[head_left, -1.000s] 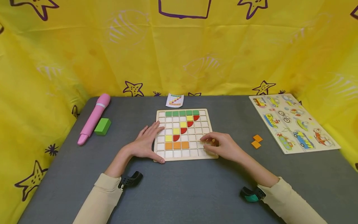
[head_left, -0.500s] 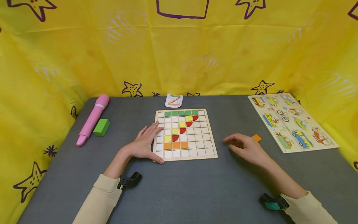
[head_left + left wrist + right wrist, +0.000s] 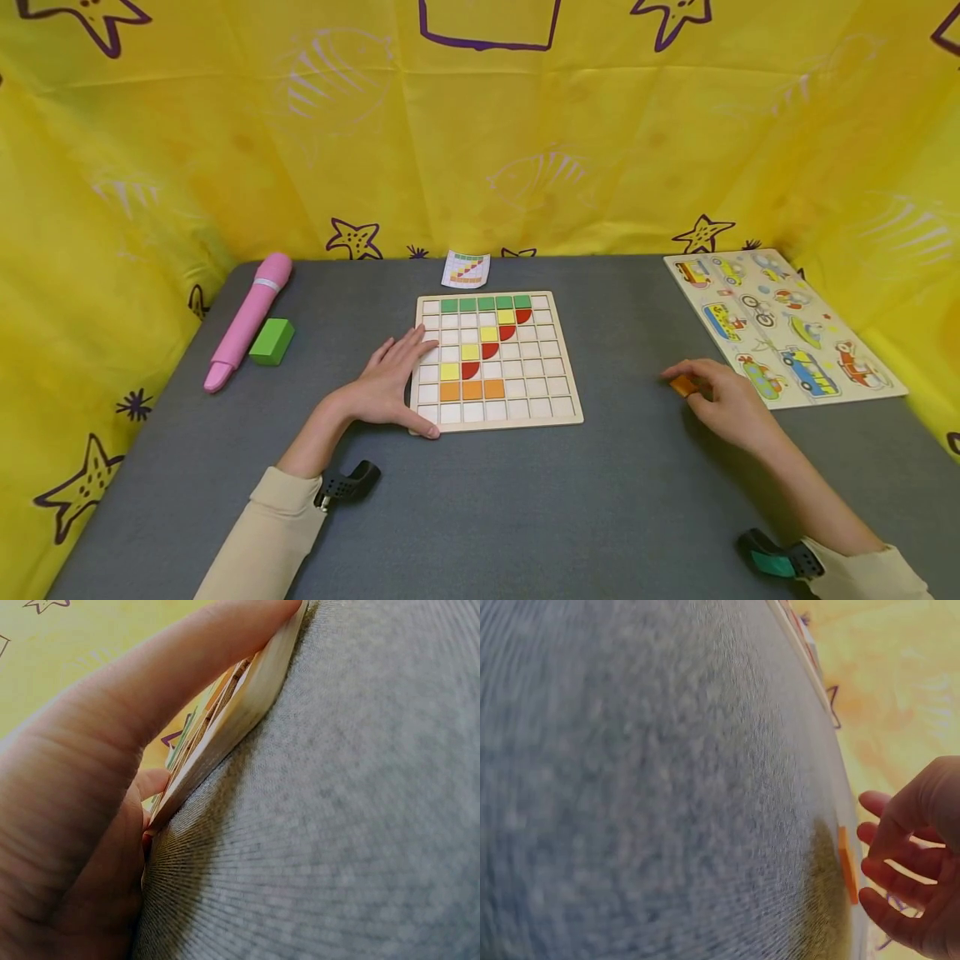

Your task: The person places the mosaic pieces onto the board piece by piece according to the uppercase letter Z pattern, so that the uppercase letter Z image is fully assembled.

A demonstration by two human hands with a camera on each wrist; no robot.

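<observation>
A wooden grid board [image 3: 534, 352] lies mid-table, with green, yellow and orange squares and red quarter-circles set in its cells. My left hand [image 3: 386, 385] rests on its left side, fingers spread over the edge and thumb at the near corner. In the left wrist view the thumb [image 3: 150, 682] lies along the board's rim [image 3: 262, 682]. To the right, my right hand [image 3: 731, 404] is over an orange square tile [image 3: 682, 385], fingers bent around it. In the right wrist view the fingertips are close to that tile [image 3: 847, 866]; whether they touch it is unclear.
Behind the board lies a small pattern card [image 3: 466, 269]. A pink microphone-like stick [image 3: 251, 321] and a green block [image 3: 272, 342] lie at the left. A wooden picture puzzle board [image 3: 780, 325] is at the right, just behind my right hand. A yellow cloth [image 3: 465, 150] surrounds the table.
My right hand has left the grid board's right side and moved right to the loose orange tiles, covering one from view. The left hand has stayed on the board.
</observation>
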